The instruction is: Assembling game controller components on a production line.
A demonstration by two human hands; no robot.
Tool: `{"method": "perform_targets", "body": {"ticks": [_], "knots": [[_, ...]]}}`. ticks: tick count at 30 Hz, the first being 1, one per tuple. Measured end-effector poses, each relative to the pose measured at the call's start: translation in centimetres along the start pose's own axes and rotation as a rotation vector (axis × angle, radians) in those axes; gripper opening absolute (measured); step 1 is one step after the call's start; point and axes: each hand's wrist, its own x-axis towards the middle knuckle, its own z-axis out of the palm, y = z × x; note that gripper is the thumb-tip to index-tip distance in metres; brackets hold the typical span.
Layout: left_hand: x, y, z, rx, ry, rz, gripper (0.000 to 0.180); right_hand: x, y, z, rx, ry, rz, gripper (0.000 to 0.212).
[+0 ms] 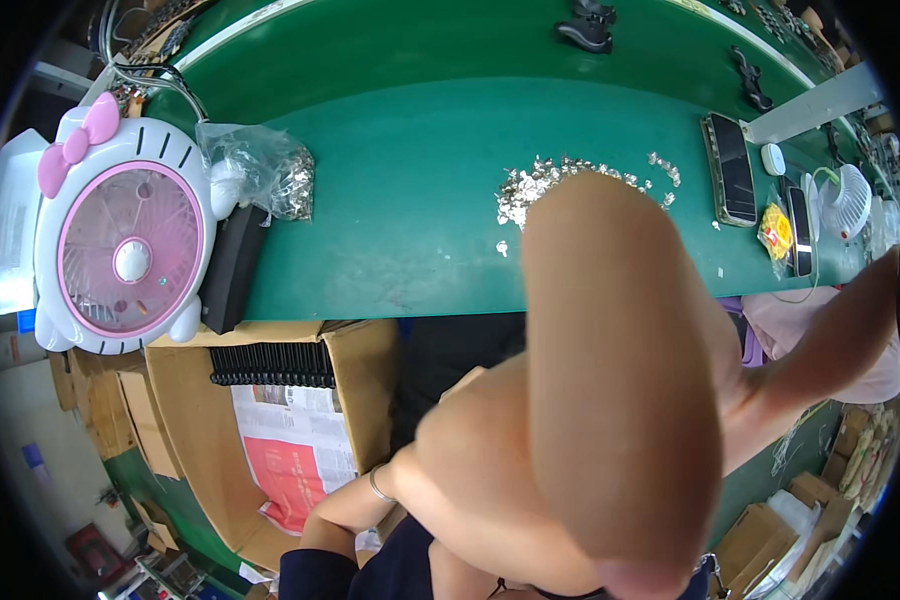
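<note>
My left hand (pixel 490 475) is raised very close to the camera, so it looks huge and blurred. Its wrist carries a thin metal bracelet (pixel 379 486), and the arm leads down to a dark navy sleeve (pixel 315 575). One large finger (pixel 610 380) fills the middle of the view. Another stretch of skin (pixel 820 345) runs to the black edge at the far right; whether it is a finger or part of the other arm is unclear. Behind the large finger, partly hidden, lies a pile of small silvery metal parts (pixel 535 190). My right hand cannot be made out.
The green worktop (pixel 400 220) holds a white-and-pink fan (pixel 132 260), a bag of metal parts (pixel 292 180), a black box (pixel 235 268), a phone (pixel 730 170) and a small white fan (pixel 847 203). Below stands an open cardboard box (pixel 185 420) with black parts and newspaper.
</note>
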Motion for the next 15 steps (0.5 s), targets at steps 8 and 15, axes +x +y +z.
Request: {"method": "perform_targets", "body": {"ticks": [8, 15], "knots": [[-1.4, 1.9, -0.2, 0.181, -0.023, 0.001, 0.022, -2.7, -2.2, 0.8, -0.196, -0.080, 0.059, 0.087], [3.6, 8.4, -3.3, 0.155, 0.078, 0.182, 0.027, -5.3, -3.3, -5.3, -1.117, 0.211, 0.055, 0.022]]}}
